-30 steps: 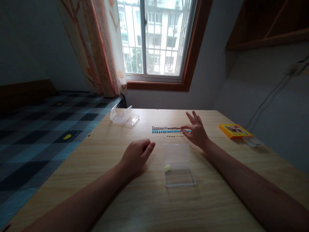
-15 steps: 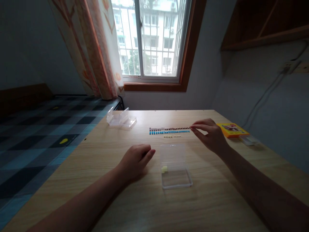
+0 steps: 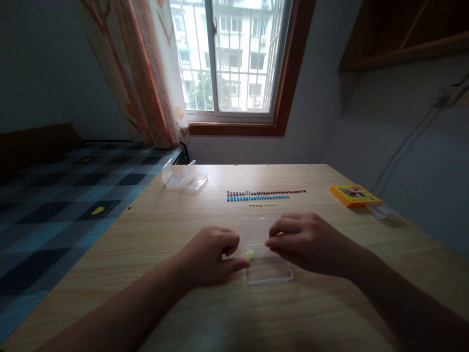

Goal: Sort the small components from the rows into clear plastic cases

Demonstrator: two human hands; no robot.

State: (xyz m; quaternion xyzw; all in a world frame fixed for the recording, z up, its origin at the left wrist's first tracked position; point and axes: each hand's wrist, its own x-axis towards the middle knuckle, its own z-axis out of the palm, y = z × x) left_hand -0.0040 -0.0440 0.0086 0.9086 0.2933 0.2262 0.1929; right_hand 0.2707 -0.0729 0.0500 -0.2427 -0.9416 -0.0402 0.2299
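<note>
A clear plastic box [image 3: 269,281] lies on the table before me with its lid folded back. Inside, at its left side, are small pale yellow pieces [image 3: 249,254]. My left hand [image 3: 216,254] is beside that corner, thumb stretched out to the box's left edge and apart from the curled fingers; it holds nothing. Over the right part of the box hovers my right hand [image 3: 306,242], fingertips drawn together; anything between them is hidden. Beyond the box run a row of tiny dark brown pieces [image 3: 266,192], a row of blue pieces [image 3: 256,198] and a short row of pale yellowish pieces [image 3: 262,205].
An open clear case [image 3: 185,181] stands at the table's far left. On the right lie a yellow-orange box [image 3: 354,195] and a small clear container [image 3: 380,211]. A checked bed [image 3: 73,195] adjoins the table's left side.
My right hand has come back from the right end of the dark row to the clear box, uncovering that end. My left thumb has spread and the hand has shifted right toward the box.
</note>
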